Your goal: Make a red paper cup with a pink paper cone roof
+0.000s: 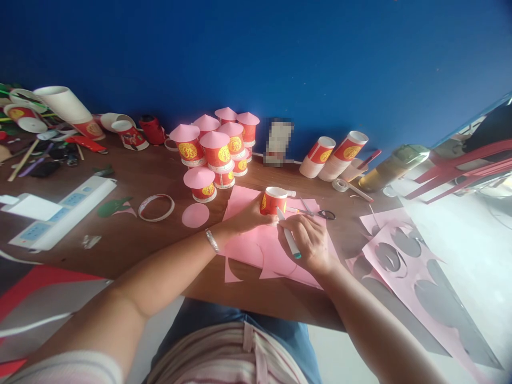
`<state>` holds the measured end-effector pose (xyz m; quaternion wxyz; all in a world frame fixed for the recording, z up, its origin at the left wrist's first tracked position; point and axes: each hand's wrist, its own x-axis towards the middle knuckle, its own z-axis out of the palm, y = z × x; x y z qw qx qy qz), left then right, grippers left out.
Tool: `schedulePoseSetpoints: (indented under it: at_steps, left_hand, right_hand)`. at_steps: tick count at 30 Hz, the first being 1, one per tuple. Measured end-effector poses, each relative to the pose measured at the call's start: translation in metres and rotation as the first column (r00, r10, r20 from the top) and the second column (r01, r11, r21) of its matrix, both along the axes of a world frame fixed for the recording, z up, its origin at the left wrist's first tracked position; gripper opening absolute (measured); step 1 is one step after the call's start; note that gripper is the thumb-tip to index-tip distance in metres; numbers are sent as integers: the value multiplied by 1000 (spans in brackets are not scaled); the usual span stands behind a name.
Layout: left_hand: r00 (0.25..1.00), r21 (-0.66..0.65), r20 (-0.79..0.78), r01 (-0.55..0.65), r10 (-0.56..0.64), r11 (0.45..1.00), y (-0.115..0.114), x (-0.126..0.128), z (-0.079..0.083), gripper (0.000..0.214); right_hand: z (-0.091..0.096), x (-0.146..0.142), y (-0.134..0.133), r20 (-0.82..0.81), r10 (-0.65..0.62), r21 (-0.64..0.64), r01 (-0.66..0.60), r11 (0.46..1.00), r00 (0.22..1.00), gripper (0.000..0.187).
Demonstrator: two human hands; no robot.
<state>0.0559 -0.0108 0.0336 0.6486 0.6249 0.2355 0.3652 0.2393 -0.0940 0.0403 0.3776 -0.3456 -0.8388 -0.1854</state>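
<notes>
The cup, red with a white rim and a gold emblem too blurred to read, stands on pink paper on the counter. The left hand wraps it from nine o'clock, and the right hand, at five o'clock, pinches a pen whose tip is at its base. Scissors lie at three o'clock.

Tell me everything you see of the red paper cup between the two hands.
The red paper cup has a white top edge and a yellow round emblem on its side. It stands on the pink paper sheet. The left hand grips its side; the right hand holds a white pen whose tip is at its base.
</notes>
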Motion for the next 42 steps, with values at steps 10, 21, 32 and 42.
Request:
schedulePoseSetpoints:
  at_steps: [10,21,32,42]
  left_hand:
    - [999,104,-15,30,-29,994,2,-2,-11,36]
    - [1000,133,-6,-30,31,991,3,0,-15,37]
    - [1000,24,-7,13,-13,1000,2,-2,-12,33]
    - [999,-39,36,31,-30,999,0,-5,-6,34]
  right_hand:
    - [8,-5,-1,-4,29,42,-29,999,1000,21]
    - [9,-10,0,12,30,41,-30,999,999,18]
    - [1,0,1,3,-55,28,55,998,998,23]
    - [5,2,1,16,-76,29,75,997,997,22]
